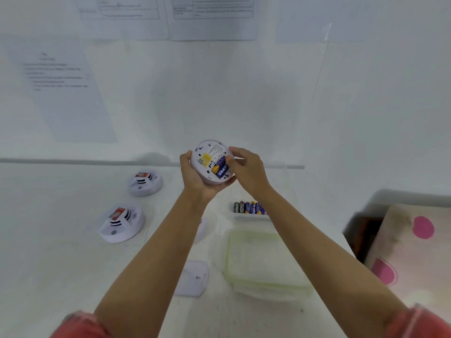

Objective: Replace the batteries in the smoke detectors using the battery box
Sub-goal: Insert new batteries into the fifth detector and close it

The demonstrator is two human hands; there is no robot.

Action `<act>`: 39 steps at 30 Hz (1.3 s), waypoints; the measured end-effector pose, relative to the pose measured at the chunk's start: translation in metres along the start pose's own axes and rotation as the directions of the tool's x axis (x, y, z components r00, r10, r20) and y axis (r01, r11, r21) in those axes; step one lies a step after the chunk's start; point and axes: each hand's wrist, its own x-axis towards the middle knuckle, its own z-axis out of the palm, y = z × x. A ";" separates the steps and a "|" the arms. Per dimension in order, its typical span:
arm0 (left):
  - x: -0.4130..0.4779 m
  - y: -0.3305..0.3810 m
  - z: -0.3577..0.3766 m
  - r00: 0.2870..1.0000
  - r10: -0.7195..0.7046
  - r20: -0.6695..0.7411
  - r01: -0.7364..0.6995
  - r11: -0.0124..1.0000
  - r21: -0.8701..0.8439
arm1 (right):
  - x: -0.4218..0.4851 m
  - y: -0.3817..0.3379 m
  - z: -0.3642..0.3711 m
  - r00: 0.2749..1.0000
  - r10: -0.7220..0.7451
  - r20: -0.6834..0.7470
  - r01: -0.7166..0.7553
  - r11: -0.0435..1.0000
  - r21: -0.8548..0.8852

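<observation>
A: What's closest?
B: A white cover [192, 278], then the battery box [251, 217] near the table's [61, 252] right edge.
A: And farther?
B: Left hand [195, 176] grips the smoke detector [210, 154] in the air. Right hand [246, 167] pinches its blue battery [221, 167].

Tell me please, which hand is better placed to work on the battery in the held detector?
Right, probably. The left hand holds the smoke detector from below, its open back toward the camera, so it is busy. The right hand is beside it, with its thumb tip at the blue battery.
</observation>
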 end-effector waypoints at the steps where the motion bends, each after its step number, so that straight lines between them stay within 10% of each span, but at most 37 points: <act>1: -0.006 0.003 -0.006 1.000 -0.007 -0.008 0.007 1.000 0.000 | -0.005 -0.001 0.006 1.000 0.013 0.002 -0.013 1.000 0.006; 12: -0.103 0.051 -0.089 0.993 -0.102 -0.062 0.106 0.992 0.070 | -0.105 -0.017 0.067 0.963 0.268 0.012 -0.262 0.948 -0.182; 21: -0.160 0.074 -0.143 0.979 -0.179 -0.096 0.186 0.980 0.066 | -0.180 -0.021 0.093 0.826 0.441 0.350 -0.040 0.666 -0.745; 30: -0.175 0.080 -0.156 0.978 -0.182 -0.100 0.190 0.979 0.072 | -0.181 -0.029 0.086 0.872 0.300 0.387 0.105 0.658 -0.746; 39: -0.178 0.074 -0.130 0.979 -0.200 -0.031 0.200 0.980 0.003 | -0.170 -0.086 0.099 0.976 0.030 0.217 0.032 0.960 -0.278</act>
